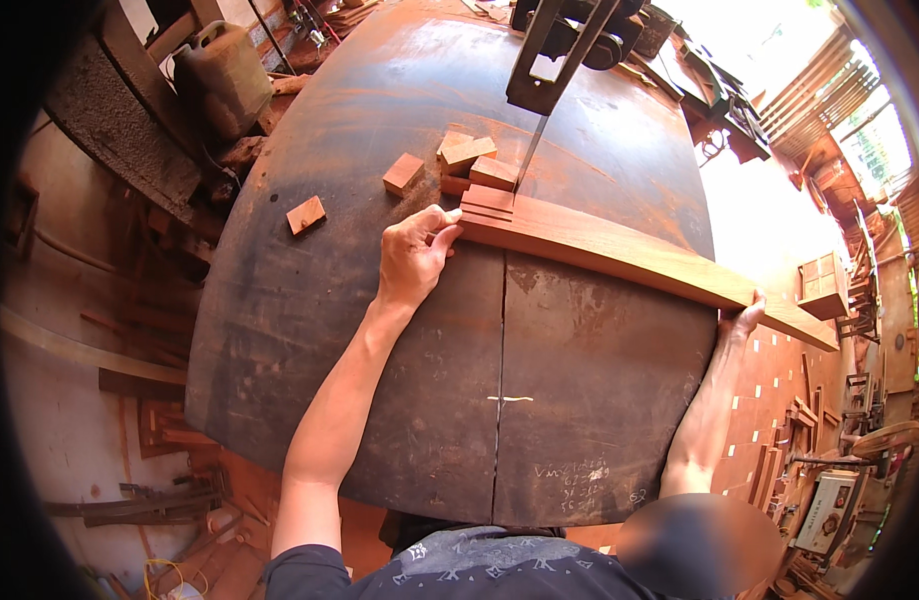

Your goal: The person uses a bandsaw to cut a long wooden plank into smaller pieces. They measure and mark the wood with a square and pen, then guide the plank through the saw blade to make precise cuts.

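Small blocks [404, 174] lie beyond the board's left end, some heaped together, one well apart to the left. A thin blade [530, 155] drops from a dark guide [552, 75] to the board [599, 238] near that end, beside stepped cuts. The board lies slantwise across the bench [419, 370], overhanging its right edge. The left hand [417, 252] pinches the near end; the right hand [747, 315] grips toward the other. The bench is dark metal, rust-streaked, split by a slit [500, 340]. A grimy jug [222, 78] stands far left; reddish floor [754, 400] shows at right.
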`<state>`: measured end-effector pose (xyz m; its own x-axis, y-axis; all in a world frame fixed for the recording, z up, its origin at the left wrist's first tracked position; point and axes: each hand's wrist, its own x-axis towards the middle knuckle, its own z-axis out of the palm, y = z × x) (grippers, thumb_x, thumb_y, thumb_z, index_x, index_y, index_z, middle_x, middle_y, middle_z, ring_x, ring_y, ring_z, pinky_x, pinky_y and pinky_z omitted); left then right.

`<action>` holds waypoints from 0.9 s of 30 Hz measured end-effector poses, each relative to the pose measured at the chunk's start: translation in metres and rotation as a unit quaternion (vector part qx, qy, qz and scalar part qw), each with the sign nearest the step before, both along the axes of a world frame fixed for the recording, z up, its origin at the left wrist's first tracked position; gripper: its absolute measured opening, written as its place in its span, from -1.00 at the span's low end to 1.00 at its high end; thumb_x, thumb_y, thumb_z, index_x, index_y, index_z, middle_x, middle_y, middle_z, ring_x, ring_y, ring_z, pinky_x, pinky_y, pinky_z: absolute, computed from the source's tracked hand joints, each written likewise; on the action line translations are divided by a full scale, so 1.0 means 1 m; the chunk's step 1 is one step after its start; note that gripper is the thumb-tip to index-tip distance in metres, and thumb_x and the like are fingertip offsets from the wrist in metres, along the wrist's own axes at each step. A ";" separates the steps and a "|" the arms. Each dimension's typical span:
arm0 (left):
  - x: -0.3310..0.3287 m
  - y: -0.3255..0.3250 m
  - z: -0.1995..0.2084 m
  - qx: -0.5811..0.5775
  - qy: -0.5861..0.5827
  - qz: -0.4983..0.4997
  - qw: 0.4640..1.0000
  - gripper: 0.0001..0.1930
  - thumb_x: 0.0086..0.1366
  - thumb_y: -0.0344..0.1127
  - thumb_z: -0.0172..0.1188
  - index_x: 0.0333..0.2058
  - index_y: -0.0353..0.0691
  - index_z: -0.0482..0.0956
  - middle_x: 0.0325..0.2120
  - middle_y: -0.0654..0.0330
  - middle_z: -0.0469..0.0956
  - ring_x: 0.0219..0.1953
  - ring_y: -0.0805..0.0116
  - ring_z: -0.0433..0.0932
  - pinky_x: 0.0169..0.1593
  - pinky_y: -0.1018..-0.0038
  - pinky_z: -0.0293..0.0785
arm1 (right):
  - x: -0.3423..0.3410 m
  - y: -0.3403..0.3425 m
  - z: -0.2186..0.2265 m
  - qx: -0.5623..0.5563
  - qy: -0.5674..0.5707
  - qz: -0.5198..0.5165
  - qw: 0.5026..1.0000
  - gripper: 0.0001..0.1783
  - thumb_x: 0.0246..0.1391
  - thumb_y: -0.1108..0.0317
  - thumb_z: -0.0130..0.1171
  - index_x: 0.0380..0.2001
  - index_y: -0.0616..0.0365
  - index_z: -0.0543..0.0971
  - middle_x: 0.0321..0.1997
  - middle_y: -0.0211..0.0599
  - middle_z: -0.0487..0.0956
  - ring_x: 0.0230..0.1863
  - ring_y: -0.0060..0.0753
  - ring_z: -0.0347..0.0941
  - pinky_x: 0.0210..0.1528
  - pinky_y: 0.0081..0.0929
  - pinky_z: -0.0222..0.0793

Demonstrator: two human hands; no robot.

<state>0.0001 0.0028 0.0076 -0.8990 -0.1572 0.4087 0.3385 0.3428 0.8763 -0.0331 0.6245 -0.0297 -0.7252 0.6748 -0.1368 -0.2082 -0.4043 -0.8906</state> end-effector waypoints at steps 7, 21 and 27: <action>-0.005 -0.001 -0.003 0.002 0.008 0.001 1.000 -0.92 0.33 -0.53 0.38 -0.29 -0.31 0.63 -0.42 0.19 0.76 -0.50 0.48 0.71 -0.43 0.49 0.60 | -0.004 -0.004 0.001 -0.007 0.008 0.000 1.000 -0.45 0.31 -0.04 -0.06 0.04 0.21 0.57 0.05 -0.16 0.64 0.12 -0.16 0.58 0.14 -0.11 0.53; -0.015 -0.002 -0.002 -0.022 -0.020 -0.009 1.000 -0.95 0.38 -0.48 0.37 -0.29 -0.30 0.68 -0.32 0.26 0.77 -0.36 0.58 0.71 -0.37 0.56 0.72 | -0.007 -0.004 0.003 -0.018 0.020 0.028 0.999 -0.39 0.34 -0.03 -0.07 0.17 0.26 0.51 0.17 -0.08 0.59 0.24 -0.05 0.50 0.30 0.04 0.40; -0.015 -0.004 -0.006 -0.027 -0.012 0.000 1.000 -0.95 0.38 -0.48 0.38 -0.21 -0.26 0.73 -0.27 0.22 0.79 -0.37 0.57 0.72 -0.38 0.55 0.72 | -0.007 -0.020 0.010 0.004 0.011 0.021 1.000 -0.38 0.35 -0.04 -0.04 0.20 0.27 0.49 0.19 -0.06 0.59 0.25 -0.04 0.50 0.30 0.04 0.42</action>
